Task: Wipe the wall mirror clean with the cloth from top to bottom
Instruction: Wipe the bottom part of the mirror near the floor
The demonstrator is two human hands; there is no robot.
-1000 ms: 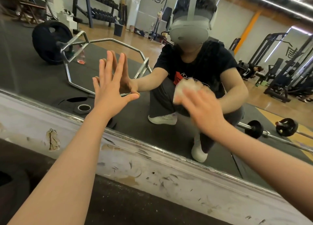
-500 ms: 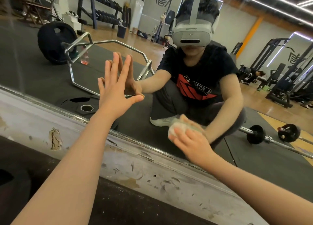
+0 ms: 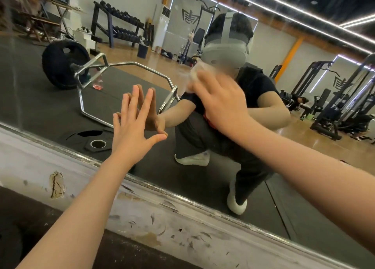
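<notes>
White, crumpled cloth [image 3: 195,77] sits under my right hand [image 3: 220,98], fingers curled over it, blurred, against the smooth wall mirror [image 3: 50,106] well above its chipped lower edge. My left hand [image 3: 135,128] lies flat, fingers spread, on the glass.

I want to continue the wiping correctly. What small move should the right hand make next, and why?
Probably draw the right hand straight down, pressing the cloth on the mirror: the cloth sits high on the glass, with unwiped glass below.
</notes>
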